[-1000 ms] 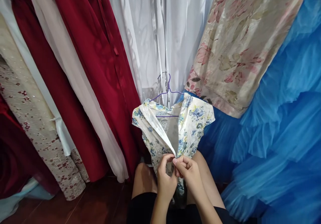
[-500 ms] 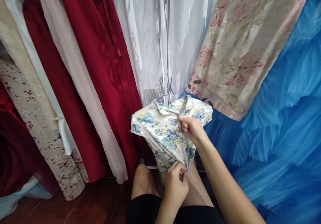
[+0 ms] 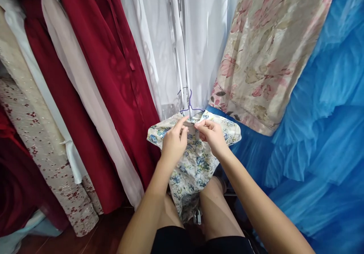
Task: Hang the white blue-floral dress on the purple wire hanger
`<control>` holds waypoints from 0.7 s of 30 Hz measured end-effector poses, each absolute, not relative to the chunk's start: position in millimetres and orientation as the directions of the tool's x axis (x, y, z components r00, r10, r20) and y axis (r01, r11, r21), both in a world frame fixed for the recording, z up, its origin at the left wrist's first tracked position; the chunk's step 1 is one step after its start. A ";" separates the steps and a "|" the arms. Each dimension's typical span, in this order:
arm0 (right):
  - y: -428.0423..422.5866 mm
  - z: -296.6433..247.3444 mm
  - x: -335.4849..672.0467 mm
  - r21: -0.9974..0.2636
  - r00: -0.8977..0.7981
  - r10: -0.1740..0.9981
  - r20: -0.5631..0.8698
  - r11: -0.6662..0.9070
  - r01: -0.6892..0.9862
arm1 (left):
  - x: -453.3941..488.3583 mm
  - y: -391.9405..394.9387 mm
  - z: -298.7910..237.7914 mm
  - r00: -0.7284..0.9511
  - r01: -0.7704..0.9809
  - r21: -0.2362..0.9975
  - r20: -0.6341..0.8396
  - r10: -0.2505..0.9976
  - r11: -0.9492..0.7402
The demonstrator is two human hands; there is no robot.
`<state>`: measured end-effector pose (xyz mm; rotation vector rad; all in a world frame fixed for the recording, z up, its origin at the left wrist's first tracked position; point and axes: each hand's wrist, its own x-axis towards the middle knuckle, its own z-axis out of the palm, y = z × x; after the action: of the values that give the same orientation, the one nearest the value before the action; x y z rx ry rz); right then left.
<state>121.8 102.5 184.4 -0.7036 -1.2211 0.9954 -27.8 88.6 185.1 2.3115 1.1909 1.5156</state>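
A small cream dress with blue flowers [image 3: 196, 163] hangs on a purple wire hanger [image 3: 190, 101] in front of my knees. Its front now lies closed. My left hand [image 3: 174, 144] and my right hand [image 3: 212, 134] are both raised to the neckline, just under the hanger's hook. The fingers of each hand pinch the fabric at the collar, a few centimetres apart. What lies between the fingertips is too small to make out.
Long garments hang close around: dark red dresses [image 3: 113, 75], a pale pink one [image 3: 82, 94], white sheer fabric [image 3: 176, 37], a beige floral dress [image 3: 270, 49] and blue tulle [image 3: 327, 132] at the right. A sequinned beige gown [image 3: 42, 144] hangs left. Dark wooden floor [image 3: 93, 239] shows below.
The dress front was open with both hands pinching its lower edges. The flap was folded shut, then both hands rose to the collar under the hanger.
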 end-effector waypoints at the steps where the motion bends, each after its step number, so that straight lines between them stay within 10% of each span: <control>1: 103.4 184.2 121.6 -0.870 0.038 0.895 0.445 0.442 -0.221 | -27.4 95.8 196.8 0.233 0.551 0.436 0.738 0.633 -0.712; 14: 122.4 149.5 113.0 -0.874 0.078 0.885 0.458 0.465 -0.140 | -32.6 115.0 185.8 0.291 0.556 0.299 0.804 0.519 -0.776; 21: 122.6 122.7 110.3 -0.933 0.089 0.933 0.347 0.354 -0.067 | -45.8 126.7 204.4 -0.189 0.326 0.518 0.855 0.482 -0.791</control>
<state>110.3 122.6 122.7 -0.9211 -1.2439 0.9275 -45.8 126.7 204.4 1.9250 0.9674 2.1313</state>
